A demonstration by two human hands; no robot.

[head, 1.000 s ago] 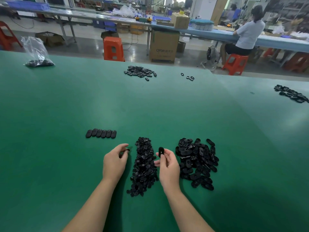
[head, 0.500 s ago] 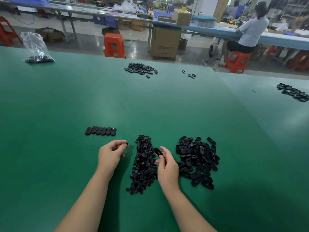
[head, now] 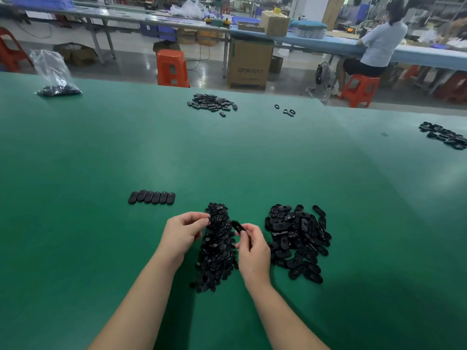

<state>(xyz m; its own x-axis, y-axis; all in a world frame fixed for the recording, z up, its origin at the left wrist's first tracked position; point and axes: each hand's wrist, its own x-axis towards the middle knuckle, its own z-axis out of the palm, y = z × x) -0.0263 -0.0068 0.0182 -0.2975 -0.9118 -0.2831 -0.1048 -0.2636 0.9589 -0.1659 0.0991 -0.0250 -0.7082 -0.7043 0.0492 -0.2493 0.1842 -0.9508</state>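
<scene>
Head view: right hand grip tight on black oval piece; left hand grip curled, contents unclear.

- A factory assembly floor: a broad green work table carries heaps of small black plastic parts and a neat row of six oval pieces.
- Beyond it, long blue benches cross the hall; a worker sits at one on an orange plastic stool.
- A cardboard carton stands on the polished floor, blue crates on a far bench, and a clear bag of parts on the table.
</scene>
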